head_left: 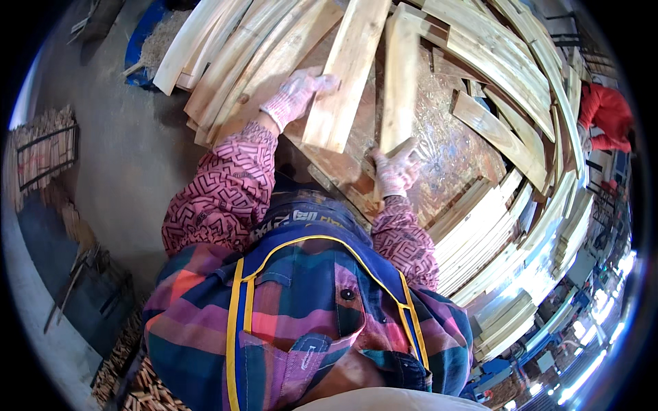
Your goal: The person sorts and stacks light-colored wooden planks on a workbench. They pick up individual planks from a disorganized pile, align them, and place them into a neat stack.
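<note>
My left hand (299,96), in a pale knitted glove, grips the left edge of a long wooden board (348,79) with its fingers over the top face. This board slants over the worn brown worktop (452,164), its near end toward my body. My right hand (397,169), also gloved, is at the near end of a second wooden board (400,82), thumb and fingers to either side of that end. The second board looks slightly blurred and lies right of the first, with a narrow gap between. The undersides of both boards are hidden.
Long boards (257,58) are stacked at the far left, with more boards (497,58) at the far right. Board stacks (480,229) stand close to my right arm. A blue container (145,51) of shavings sits far left. A person in red (606,116) is at right.
</note>
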`<control>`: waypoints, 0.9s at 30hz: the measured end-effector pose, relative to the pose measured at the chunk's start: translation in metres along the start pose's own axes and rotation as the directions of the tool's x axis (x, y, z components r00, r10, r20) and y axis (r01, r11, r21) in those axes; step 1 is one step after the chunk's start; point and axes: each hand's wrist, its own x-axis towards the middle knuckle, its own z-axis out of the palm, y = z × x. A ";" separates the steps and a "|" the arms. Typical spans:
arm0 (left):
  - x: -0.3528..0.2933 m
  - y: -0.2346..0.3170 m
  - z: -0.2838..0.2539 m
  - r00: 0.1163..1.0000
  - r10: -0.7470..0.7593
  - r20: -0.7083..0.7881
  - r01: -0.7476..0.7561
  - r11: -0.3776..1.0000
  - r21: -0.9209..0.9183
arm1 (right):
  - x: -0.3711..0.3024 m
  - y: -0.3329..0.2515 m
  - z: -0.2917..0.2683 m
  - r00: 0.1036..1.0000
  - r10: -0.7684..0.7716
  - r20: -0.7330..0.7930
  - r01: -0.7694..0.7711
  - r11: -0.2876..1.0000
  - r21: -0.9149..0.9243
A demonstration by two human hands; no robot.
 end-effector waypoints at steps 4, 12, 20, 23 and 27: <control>-0.026 -0.021 -0.001 1.000 0.009 -0.017 -0.006 0.989 0.146 | 0.007 0.000 0.006 0.995 0.075 0.070 -0.069 0.994 -0.088; -0.046 -0.162 -0.037 0.962 0.225 -0.152 -0.100 0.815 0.571 | 0.005 0.019 0.055 0.867 -0.289 0.405 -0.467 -0.190 0.864; -0.039 -0.101 0.016 0.931 0.360 0.053 -0.248 0.522 0.816 | -0.023 -0.068 0.057 0.896 -0.382 0.225 0.152 0.741 0.654; -0.034 -0.050 0.046 0.971 -0.043 -0.235 0.229 0.448 0.864 | 0.045 -0.048 0.054 0.663 -0.746 -0.055 0.748 0.660 0.061; -0.023 -0.063 0.048 0.966 -0.049 -0.255 0.251 0.426 0.869 | 0.194 0.070 0.010 0.916 -0.050 -0.398 0.050 0.999 -0.009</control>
